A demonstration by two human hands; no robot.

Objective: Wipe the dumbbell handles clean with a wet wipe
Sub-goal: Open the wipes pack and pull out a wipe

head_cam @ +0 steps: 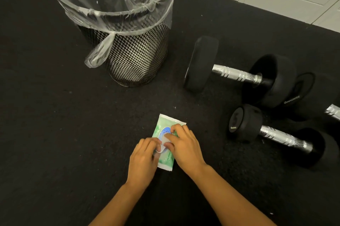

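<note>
Lying flat on the black floor (55,115), the green wipe pack (166,163) sits nearer the camera than the bin (136,56) and well apart from it. Both hands rest on the pack. The left hand (142,161) presses its lower left part, fingers curled at the white flap (163,142) over the blue oval opening. The right hand (184,146) covers the pack's right side, its thumb and forefinger pinched at the same flap; whether the flap is lifted or flat I cannot tell. No wipe shows outside the pack.

Right of the bin lie the dumbbells, all untouched. The first dumbbell (237,74) lies just right of the bin, chrome handle bare. A second dumbbell (279,135) lies nearer the camera, further right of the bin, level with the pack and apart from it. A third (301,91) is partly cut by the frame edge, just beyond the first.

The bin is black mesh with a clear liner (114,10) knotted over its rim.
</note>
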